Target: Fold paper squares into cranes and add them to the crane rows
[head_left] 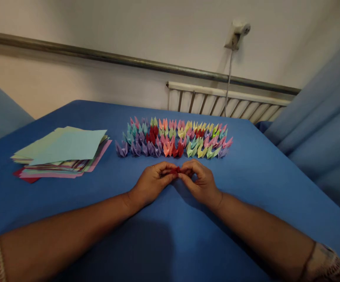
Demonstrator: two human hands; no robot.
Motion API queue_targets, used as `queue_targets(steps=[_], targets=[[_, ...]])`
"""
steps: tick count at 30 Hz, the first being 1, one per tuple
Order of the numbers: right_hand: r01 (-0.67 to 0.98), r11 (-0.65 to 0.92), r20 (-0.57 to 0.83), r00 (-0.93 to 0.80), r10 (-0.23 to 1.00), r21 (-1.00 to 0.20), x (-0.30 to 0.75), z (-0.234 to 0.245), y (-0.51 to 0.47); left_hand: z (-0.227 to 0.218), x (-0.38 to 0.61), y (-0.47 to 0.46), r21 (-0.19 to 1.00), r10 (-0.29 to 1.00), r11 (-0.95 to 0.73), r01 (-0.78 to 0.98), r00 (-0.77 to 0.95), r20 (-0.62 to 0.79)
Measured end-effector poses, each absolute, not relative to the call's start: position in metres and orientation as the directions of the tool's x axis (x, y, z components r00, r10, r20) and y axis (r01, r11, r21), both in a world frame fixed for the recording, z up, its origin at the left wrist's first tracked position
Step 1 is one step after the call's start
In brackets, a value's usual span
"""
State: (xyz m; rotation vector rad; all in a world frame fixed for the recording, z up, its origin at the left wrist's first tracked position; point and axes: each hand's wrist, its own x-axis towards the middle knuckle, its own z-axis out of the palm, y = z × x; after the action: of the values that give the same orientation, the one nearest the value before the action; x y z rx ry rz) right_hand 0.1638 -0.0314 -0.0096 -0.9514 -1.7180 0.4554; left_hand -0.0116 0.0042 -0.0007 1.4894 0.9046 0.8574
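My left hand (153,181) and my right hand (199,181) meet over the blue tablecloth (164,235), fingers pinched together on a small folded red paper piece (175,170). Most of the red paper is hidden between my fingertips. Just beyond my hands stand several rows of small folded paper cranes (174,138) in purple, teal, red, pink, yellow and green. The nearest row lies a short way past my fingers.
A stack of coloured paper sheets (65,153) lies at the left, light blue sheet on top. Behind the table are a white wall, a metal rail (128,60), a white radiator (225,100) and a hanging cord. Blue curtain (325,117) hangs at the right.
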Motion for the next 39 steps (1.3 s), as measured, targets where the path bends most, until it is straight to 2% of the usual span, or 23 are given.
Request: queue_targets(steps=[7,12,15,22,25,28,34,37,39], targets=[[0.381,0.613,0.613,-0.137,0.778,-0.692,0.164,-0.006,-0.031,0.001,-0.01,0.003,0.999,0.889,0.009,0.036,0.458,-0.024],[0.295,0.461,0.482,-0.003,0.876,-0.837,0.163,-0.016,-0.026,0.007,-0.009,0.002,0.998,0.889,0.068,0.01,0.452,-0.065],[0.216,0.408,0.417,-0.003,0.909,-0.887,0.163,-0.019,-0.025,0.009,-0.009,0.002,0.996,0.889,0.087,0.013,0.451,-0.083],[0.327,0.571,0.599,-0.019,0.801,-0.753,0.167,-0.008,-0.027,0.001,-0.01,0.002,0.994,0.873,0.047,0.102,0.479,-0.09],[0.376,0.604,0.639,-0.038,0.768,-0.703,0.168,-0.006,-0.027,-0.001,-0.011,0.001,0.985,0.86,0.0,0.174,0.503,-0.089],[0.387,0.62,0.642,-0.088,0.761,-0.682,0.168,-0.006,-0.027,-0.001,-0.012,0.001,0.958,0.843,-0.118,0.26,0.537,-0.041],[0.416,0.612,0.618,-0.141,0.774,-0.672,0.167,-0.002,-0.032,0.004,-0.015,0.0,0.812,0.79,-0.392,0.433,0.61,0.057],[0.421,0.617,0.621,-0.147,0.77,-0.665,0.164,-0.001,-0.035,0.007,-0.014,-0.003,0.788,0.782,-0.418,0.451,0.621,0.06],[0.406,0.616,0.621,-0.138,0.772,-0.675,0.163,0.0,-0.036,0.007,-0.012,-0.005,0.833,0.786,-0.364,0.417,0.618,0.035]])
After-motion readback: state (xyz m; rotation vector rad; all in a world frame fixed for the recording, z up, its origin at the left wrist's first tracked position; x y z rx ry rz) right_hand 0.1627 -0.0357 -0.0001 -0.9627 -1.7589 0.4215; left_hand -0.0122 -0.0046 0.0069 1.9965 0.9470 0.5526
